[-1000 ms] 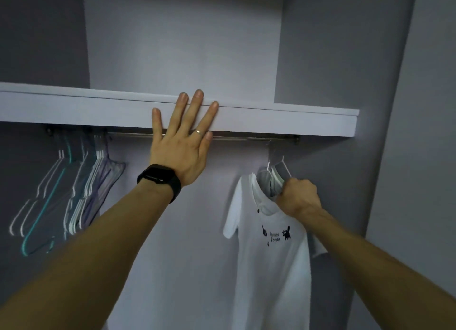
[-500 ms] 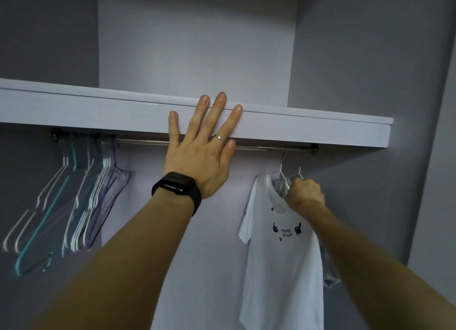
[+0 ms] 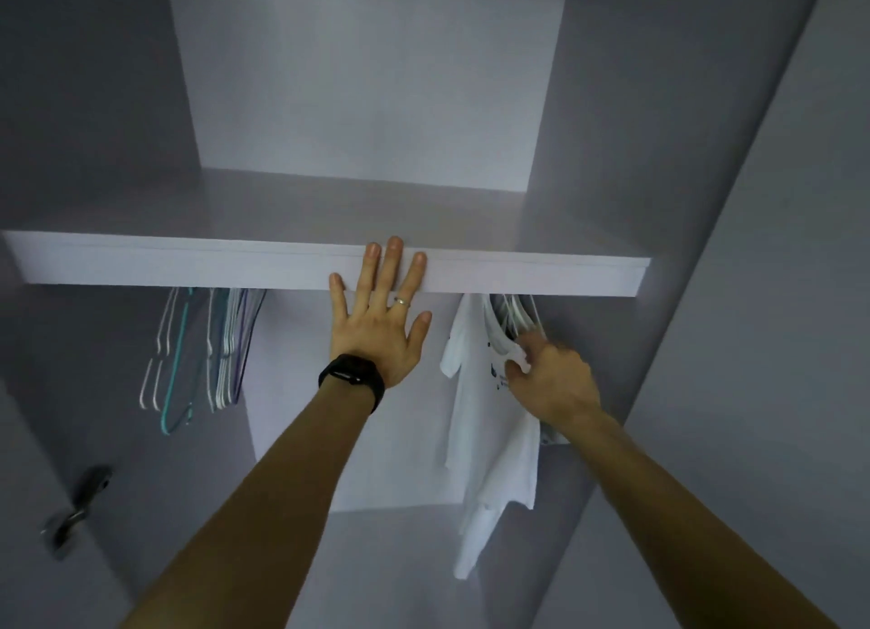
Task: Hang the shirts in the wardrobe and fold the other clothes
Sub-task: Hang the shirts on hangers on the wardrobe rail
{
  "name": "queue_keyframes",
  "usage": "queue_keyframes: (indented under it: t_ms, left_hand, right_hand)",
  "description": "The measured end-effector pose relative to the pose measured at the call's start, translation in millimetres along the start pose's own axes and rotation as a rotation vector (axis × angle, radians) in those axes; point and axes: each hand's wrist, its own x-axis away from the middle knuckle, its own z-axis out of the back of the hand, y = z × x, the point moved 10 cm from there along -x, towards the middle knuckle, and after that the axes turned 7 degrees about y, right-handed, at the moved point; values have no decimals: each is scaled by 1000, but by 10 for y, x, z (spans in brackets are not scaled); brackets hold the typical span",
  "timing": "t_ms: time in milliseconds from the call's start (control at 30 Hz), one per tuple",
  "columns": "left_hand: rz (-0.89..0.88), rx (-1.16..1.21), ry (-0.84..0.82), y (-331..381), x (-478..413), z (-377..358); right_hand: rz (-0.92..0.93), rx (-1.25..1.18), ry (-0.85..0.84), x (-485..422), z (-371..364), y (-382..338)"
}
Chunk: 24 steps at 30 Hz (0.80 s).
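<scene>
A white T-shirt [image 3: 489,440] with a small dark print hangs on a white hanger [image 3: 515,317] at the right end of the wardrobe, just under the shelf [image 3: 188,261]. My right hand [image 3: 551,379] grips the shirt's collar and the hanger's shoulder, fingers curled round them. My left hand [image 3: 376,322], with a ring and a black wristband, lies flat with straight fingers against the shelf's front edge. The rail is hidden behind the shelf edge.
Several bare hangers [image 3: 202,350] in white, teal and purple hang at the left end. A metal door handle [image 3: 75,511] shows on the left wardrobe door. The right side wall [image 3: 706,251] stands close to the shirt.
The view has risen and tilted down, so the shelf top shows and the rail is hidden. My right hand has slid lower along the hanger and shirt collar. My left hand stays on the shelf edge.
</scene>
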Motion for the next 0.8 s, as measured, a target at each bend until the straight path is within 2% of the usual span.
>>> queue_keyframes:
  t_ms: [167,267,367,567,633,800]
  left_hand:
    - [101,425,-100,217,430,228]
    - [24,532,-93,433,977,267]
    - [-120,595,-210,739,1603,91]
    - [-387,688,-488,1462,2628,-226]
    - [-506,728,-629,1854,3024,-256]
    - [-851,813,-843,2825,4117,25]
  right_hand:
    - [70,-220,150,884,555,-12]
    - [76,-280,266,1480,716,106]
    - [21,-200,323,2197,647,303]
    - [-316,-64,300,3555,522,766]
    - [-446,-10,322,4094,567,929]
    - [-792,132,396,5577,790,1178]
